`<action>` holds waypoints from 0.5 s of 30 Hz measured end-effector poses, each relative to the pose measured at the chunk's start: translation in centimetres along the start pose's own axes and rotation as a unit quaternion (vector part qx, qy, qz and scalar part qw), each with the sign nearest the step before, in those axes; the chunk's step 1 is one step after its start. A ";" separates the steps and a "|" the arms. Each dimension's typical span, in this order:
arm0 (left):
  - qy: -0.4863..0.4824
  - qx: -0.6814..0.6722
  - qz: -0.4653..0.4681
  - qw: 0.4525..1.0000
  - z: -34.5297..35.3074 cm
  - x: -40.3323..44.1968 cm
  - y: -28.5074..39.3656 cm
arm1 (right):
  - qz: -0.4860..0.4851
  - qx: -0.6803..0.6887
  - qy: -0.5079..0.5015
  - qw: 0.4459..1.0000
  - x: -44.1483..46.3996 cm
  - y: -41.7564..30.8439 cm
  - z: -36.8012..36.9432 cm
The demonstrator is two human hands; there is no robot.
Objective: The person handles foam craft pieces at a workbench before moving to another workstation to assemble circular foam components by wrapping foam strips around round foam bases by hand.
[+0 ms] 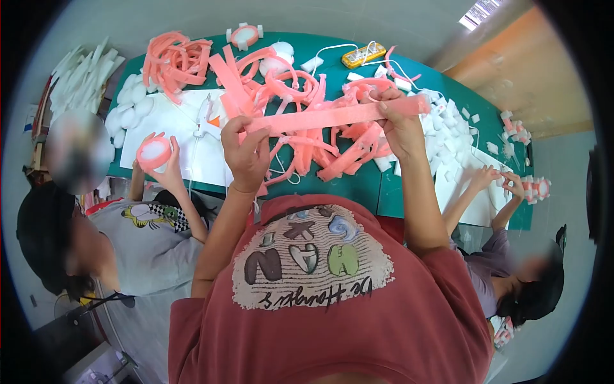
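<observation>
A flat pink foam strip [320,120] is stretched level between my two hands, above the table. My left hand [246,153] pinches its left end between thumb and fingers. Near the right end, my right hand [400,121] grips the strip with thumb and fingers, and a short length sticks out beyond it. Below and behind the strip lies a tangled heap of pink foam strips [307,157]. Part of that heap is hidden by my hands and the held strip.
White foam pieces [451,137] are piled on the right of the green table [320,41]. A glue gun [208,121] lies on white board at left. Behind stands a yellow power strip [363,55] with cables. Co-workers sit both sides; the left one holds a pink ring [153,153].
</observation>
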State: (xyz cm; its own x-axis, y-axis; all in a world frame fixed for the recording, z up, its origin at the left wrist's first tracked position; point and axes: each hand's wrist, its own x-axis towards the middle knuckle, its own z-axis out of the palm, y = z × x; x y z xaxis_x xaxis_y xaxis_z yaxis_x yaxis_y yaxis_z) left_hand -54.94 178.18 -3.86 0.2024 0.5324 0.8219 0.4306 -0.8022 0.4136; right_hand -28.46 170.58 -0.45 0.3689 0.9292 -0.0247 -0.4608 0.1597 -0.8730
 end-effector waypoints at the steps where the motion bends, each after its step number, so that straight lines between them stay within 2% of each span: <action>1: 0.006 -0.025 -0.036 0.999 0.1 0.0 0.5 | -0.013 0.036 -0.010 0.999 -0.2 0.0 0.0; 2: 0.007 -0.021 -0.037 0.999 0.2 -0.2 0.5 | -0.025 0.072 -0.020 0.997 -0.4 0.1 0.0; 5: -0.006 -0.116 -0.147 0.982 0.4 -1.2 0.8 | -0.040 0.114 -0.010 0.993 -0.7 0.6 0.1; 6: -0.003 -0.113 -0.148 0.983 0.3 -1.6 1.2 | -0.037 0.114 -0.013 0.993 -0.9 0.8 0.1; 7: -0.017 -0.279 -0.278 0.919 0.3 -1.7 1.8 | -0.039 0.143 -0.001 0.989 -1.0 1.1 0.2; 8: -0.029 -0.434 -0.394 0.810 0.3 -1.8 2.2 | -0.040 0.171 0.012 0.984 -1.1 1.3 0.1; 10: 0.001 -0.439 -0.409 0.800 0.5 -2.0 2.4 | -0.028 0.195 -0.016 0.980 -1.3 2.6 -0.8; 12: 0.093 -0.496 -0.487 0.713 0.5 -2.4 2.1 | -0.014 0.220 -0.045 0.974 -1.2 3.3 -1.7; 13: 0.100 -0.493 -0.487 0.714 0.4 -2.4 1.9 | 0.012 0.271 -0.028 0.962 -1.3 3.4 -1.6; 15: 0.128 -0.503 -0.545 0.659 0.2 -2.5 1.5 | 0.052 0.329 -0.016 0.943 -1.8 3.4 -1.1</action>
State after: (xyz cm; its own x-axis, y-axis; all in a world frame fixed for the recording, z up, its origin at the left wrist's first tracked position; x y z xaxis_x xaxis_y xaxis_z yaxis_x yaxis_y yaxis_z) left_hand -54.67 175.65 -5.37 0.0456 0.9803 -0.1920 -0.6290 0.1775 0.7568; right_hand -29.80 169.13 -3.88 0.2741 0.9591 -0.0701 -0.8978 0.2291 -0.3761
